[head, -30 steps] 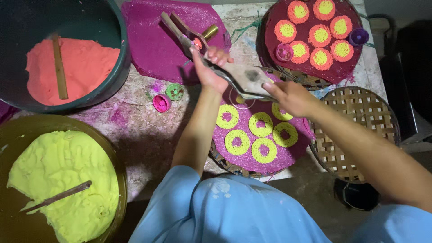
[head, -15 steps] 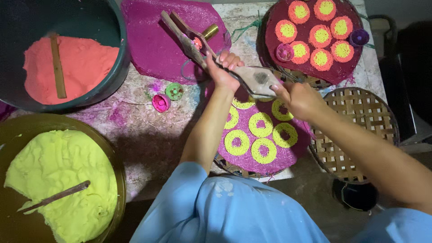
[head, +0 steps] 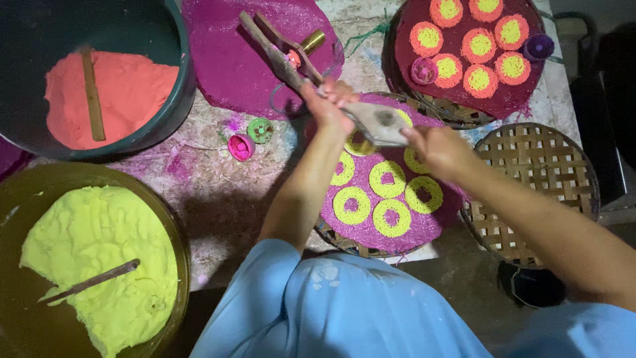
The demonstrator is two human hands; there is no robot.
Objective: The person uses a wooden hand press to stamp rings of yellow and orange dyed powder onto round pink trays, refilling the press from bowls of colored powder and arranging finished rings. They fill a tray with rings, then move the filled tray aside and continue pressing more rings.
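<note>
Left hand [head: 329, 106] and right hand [head: 434, 147]: apart, both clamped on wooden press [head: 381, 122], over tray [head: 331, 233] of yellow rings [head: 391, 217].

Left hand [head: 329, 105] grips handles of wooden press [head: 311, 76], right hand [head: 434, 147] holds its flat end over purple mat [head: 397, 232] with yellow rings [head: 352, 205] on woven tray. Empty woven tray [head: 536, 192] to the right. Top right tray [head: 464, 99] has orange-yellow rings. Dark tub of orange dough [head: 126, 93] with stick top left, bowl of yellow dough [head: 93, 258] bottom left. Pink cup [head: 240, 147] and green cup [head: 260, 130] on table.
</note>
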